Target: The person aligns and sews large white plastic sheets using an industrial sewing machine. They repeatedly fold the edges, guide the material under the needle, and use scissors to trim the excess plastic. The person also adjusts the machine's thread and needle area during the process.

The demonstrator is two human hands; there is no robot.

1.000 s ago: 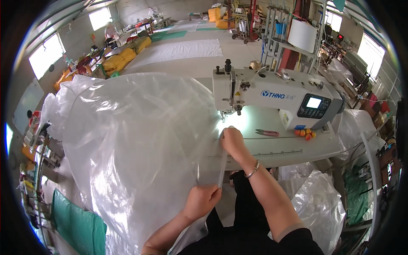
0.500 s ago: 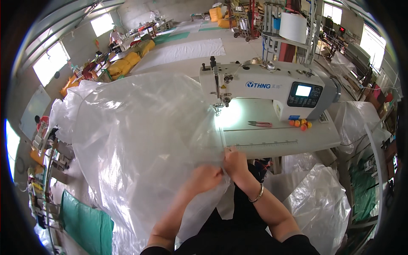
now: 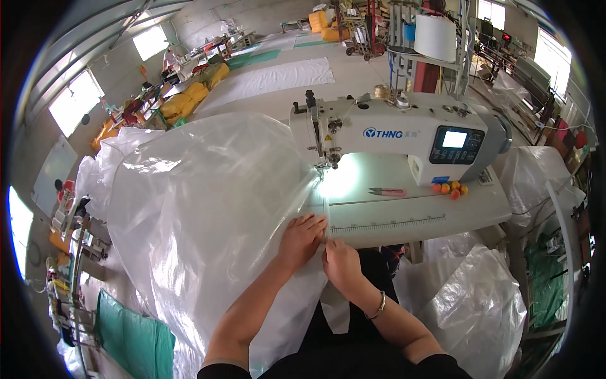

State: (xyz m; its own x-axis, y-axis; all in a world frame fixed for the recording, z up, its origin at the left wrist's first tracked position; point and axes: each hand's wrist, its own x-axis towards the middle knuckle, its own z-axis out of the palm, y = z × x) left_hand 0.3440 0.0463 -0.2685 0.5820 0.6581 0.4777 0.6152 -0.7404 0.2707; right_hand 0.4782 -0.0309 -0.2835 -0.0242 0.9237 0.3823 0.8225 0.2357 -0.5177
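A large translucent plastic sheet (image 3: 202,196) spreads over the left of the table, and its right edge runs up under the needle area of a white sewing machine (image 3: 385,129). My left hand (image 3: 304,235) lies on the sheet near that edge, fingers stretched toward the machine. Just right of it and a little nearer, my right hand (image 3: 343,264) is closed on the sheet's edge. A lamp lights the bed around the presser foot (image 3: 322,169).
Pink-handled thread snips (image 3: 387,192) and several small orange-yellow fruits (image 3: 451,188) lie on the machine bed (image 3: 385,215). A white thread cone (image 3: 435,39) stands behind. More plastic sheeting (image 3: 470,303) is heaped at right; a green sheet (image 3: 134,335) hangs at lower left.
My left hand has moved forward along the sheet and opened flat beside the edge. My right hand has drawn back slightly toward me, still pinching the edge.
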